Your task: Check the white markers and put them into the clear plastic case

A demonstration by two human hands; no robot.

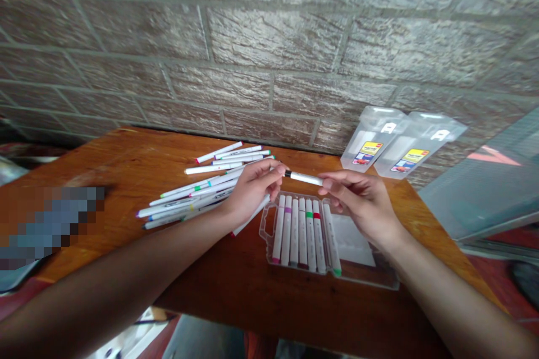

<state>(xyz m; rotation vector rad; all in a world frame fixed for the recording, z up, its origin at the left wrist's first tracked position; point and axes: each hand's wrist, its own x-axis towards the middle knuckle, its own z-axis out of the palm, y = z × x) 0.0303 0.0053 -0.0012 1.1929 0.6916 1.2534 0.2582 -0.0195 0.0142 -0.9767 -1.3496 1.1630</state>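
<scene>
A white marker [305, 179] with a black section is held level above the wooden table. My left hand [257, 185] pinches its black end, and my right hand [364, 199] grips the opposite end between thumb and fingers. Below them lies an open clear plastic case [268, 223] with several white markers [300, 233] side by side in it, some with purple, green or red bands. One green-ended marker [332, 240] rests at a slant near the hinge. Beside and partly behind my left hand is a loose pile of white markers [189, 202] with coloured ends.
Two translucent plastic cases [364, 140] with yellow and blue labels stand at the table's back right, against the stone-block wall [269, 39]. A white paper sheet [351, 241] lies in the case's right half. A pixelated dark object [46, 230] is on the left of the table [118, 174].
</scene>
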